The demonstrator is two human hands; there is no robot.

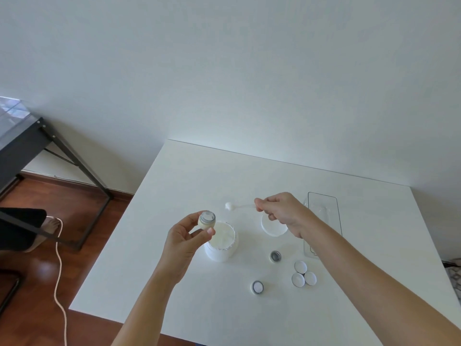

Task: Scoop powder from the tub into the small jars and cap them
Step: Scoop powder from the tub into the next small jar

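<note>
Powder tub, white, ribbed and round, sits open mid-tabletop, directly under the lifted jar to catch spills.
Left hand pinches a small cream glass jar, mouth tilted toward the heaped white plastic scoop at 2 o'clock, its handle pinched by the right hand. Three smooth white caps cluster at 4 o'clock.

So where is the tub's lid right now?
In the head view, the tub's lid lies flat on the table, right of the open tub, partly under the right hand.
</note>
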